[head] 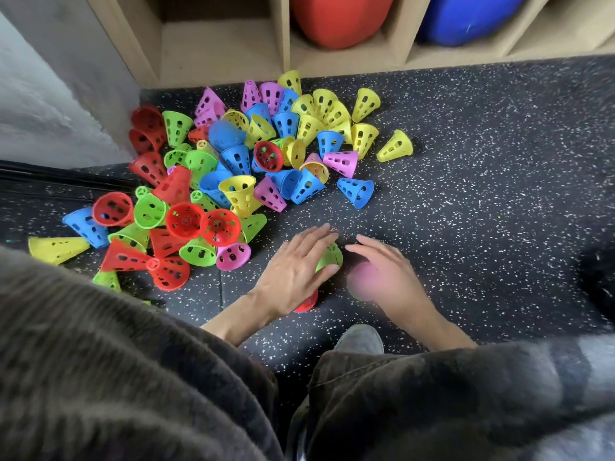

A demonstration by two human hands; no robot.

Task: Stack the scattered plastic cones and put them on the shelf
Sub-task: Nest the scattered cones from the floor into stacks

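Several perforated plastic cones (239, 161) in red, green, blue, yellow and pink lie scattered on the speckled black floor. Nearer to me, my left hand (293, 271) grips a short stack lying on its side, a green cone (331, 257) at the fingertips and a red cone (307, 303) by the wrist. My right hand (392, 274) hovers just right of it, blurred, with a pink cone (362, 279) against its thumb side. The wooden shelf (286, 44) stands at the far edge of the floor.
One shelf compartment (219, 44) at the left is bare inside; a red ball (339, 18) and a blue ball (466, 15) fill those to its right. A grey wall (50, 94) bounds the left. My shoe (359, 337) sits below my hands.
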